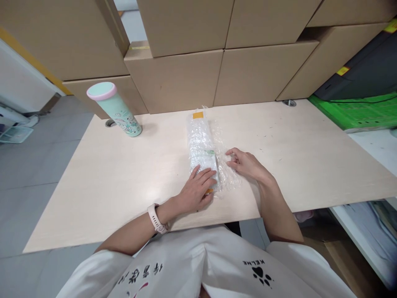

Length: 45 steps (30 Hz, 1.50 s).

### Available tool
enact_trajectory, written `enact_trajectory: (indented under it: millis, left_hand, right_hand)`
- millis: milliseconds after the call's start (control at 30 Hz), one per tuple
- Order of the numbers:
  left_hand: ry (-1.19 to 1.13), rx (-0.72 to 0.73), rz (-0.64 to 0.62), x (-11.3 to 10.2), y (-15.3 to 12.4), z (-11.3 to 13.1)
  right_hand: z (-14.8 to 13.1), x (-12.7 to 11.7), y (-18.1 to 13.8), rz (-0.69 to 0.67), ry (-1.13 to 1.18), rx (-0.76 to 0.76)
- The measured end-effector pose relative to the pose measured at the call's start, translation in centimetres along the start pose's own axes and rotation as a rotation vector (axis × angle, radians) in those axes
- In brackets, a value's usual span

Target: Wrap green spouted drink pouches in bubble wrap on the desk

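A long, narrow package in bubble wrap (200, 134) lies on the light wooden table, its length pointing away from me. Orange patches show at its far and near ends, and a small green mark sits near its middle. My left hand (198, 188) rests flat over the near end, fingers spread across it. To the right of the package spreads a loose flap of clear bubble wrap (228, 178). At the flap's outer edge my right hand (246, 163) pinches the film between thumb and fingers. What exactly is inside the wrap cannot be made out.
A mint green tumbler (116, 107) with a pink-rimmed lid stands at the back left. Stacked cardboard boxes (180, 80) form a wall along the table's far edge. A green plastic crate (359, 111) with a dark case on it is at the right. Small dark scraps dot the tabletop (297, 165).
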<state>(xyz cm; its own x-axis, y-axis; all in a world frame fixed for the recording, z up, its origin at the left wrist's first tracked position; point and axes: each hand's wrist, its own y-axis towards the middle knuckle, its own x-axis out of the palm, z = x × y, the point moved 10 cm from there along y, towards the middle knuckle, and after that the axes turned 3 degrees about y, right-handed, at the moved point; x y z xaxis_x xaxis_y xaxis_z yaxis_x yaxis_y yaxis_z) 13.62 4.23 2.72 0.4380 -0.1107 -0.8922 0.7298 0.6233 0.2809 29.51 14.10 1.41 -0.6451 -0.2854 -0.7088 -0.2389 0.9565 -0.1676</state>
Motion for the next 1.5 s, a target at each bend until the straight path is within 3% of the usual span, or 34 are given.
enact_trajectory:
  millis: [167,267,367,567,667,833,967,1067,1200,1267,1367,1500]
  left_hand:
    - [-0.002,0.005,0.005,-0.1,0.0,0.0]
    - [-0.005,0.000,-0.011,-0.1,0.0,0.0]
    - [-0.009,0.004,-0.028,-0.1,0.1,0.1]
    - [0.006,-0.009,-0.031,0.1,0.2,-0.1]
    - [-0.047,-0.009,0.027,-0.4,0.1,-0.2]
    - [-0.113,-0.021,0.299,-4.0,-0.5,-0.1]
    - [0.002,-0.008,0.255,-3.7,-0.3,0.0]
    - [0.061,-0.116,0.176,-2.3,0.0,-1.4]
    - [-0.006,-0.175,0.178,-1.8,-0.1,-2.4]
    - [-0.034,-0.195,0.171,-1.7,-0.1,-2.6]
    - [-0.066,-0.231,0.161,-1.8,-0.2,-2.9]
    - [-0.138,-0.271,0.165,-2.0,-0.2,-3.4]
  right_hand:
    - [-1.3,-0.6,-0.4,0.071,0.375,-0.038]
    - [-3.5,-0.2,-0.7,0.071,0.540,-0.141]
    - [-5.4,1.0,-0.7,0.043,0.546,-0.238]
    - [-6.7,4.3,-0.5,-0.180,0.468,-0.342]
    - [-6.5,4.4,-0.4,-0.168,0.445,-0.343]
    - [-6.7,5.1,-0.2,-0.144,0.364,-0.399]
    - [-6.7,5.3,-0.1,-0.103,0.352,-0.411]
    - [-5.9,4.7,0.2,-0.107,0.503,-0.340]
    - [-1.0,2.4,0.9,0.137,0.669,0.000]
    - [0.3,2.6,1.1,0.151,0.624,0.102]
    - [-0.2,4.4,1.3,0.041,0.641,0.095]
    - [-1.8,5.9,1.2,0.035,0.946,0.102]
